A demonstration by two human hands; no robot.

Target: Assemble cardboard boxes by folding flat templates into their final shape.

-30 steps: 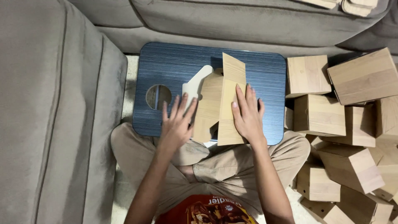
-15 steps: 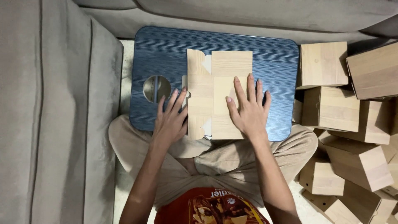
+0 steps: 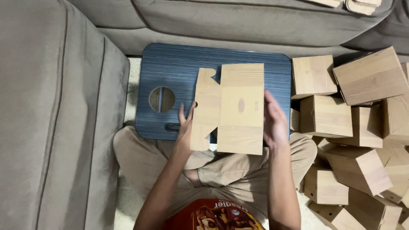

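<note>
**Flat carton blank held over lap bench**

Grey sofa (image 3: 51, 106) cushions enclosed the floor on two sides; a blue, finely ribbed lap bench (image 3: 179, 72) with rounded corners and a round hole (image 3: 162, 99) lay ahead of the crossed legs.

Step in hand, as judged: forming a box from a flat blank (image 3: 230, 108). The blank was held up just above the near edge of the bench, facing the camera, unfolded, with notched flaps along its left edge.

Left hand (image 3: 185, 127) sat behind the blank's left edge, fingers partly hidden; it touched and supported the blank, but whether the grip was closed could not be told. Right hand (image 3: 275, 121) pressed edge-on against the right side, fingers straight, palm open.

Next move, as judged: calls for bending panels along the creases while both edges are kept square.

Materials: blank was thin cardboard printed in pale wood grain, matte, with a small oval mark at centre. Finished boxes (image 3: 353, 127) of the same print were piled to the right, just beside the bench.
</note>
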